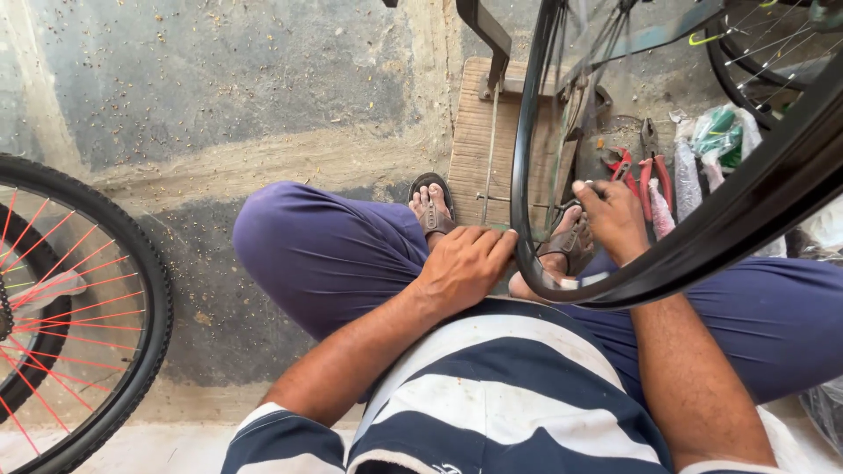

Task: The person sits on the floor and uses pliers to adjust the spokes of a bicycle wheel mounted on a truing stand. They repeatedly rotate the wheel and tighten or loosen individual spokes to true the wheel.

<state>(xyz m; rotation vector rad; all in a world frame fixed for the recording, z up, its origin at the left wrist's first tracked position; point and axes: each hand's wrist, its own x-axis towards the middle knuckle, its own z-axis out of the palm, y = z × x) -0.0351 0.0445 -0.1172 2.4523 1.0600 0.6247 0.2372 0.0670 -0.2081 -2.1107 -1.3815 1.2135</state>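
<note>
This is a bicycle repair workshop, set on a rough, stained concrete floor (263, 96) strewn with small debris. A bare black wheel rim (527, 175) with thin spokes stands right at the person's left hand (465, 263) and right hand (615, 219), while a complete wheel with a tyre and red spokes (79, 307) stands well off to the left of the left hand and more spoked wheels (773, 44) crowd in above the right hand. Just beyond the right hand lie red-handled pliers (654, 167) and a worn wooden board (479, 140), with plastic bags of small parts (720, 140) beside them.
</note>
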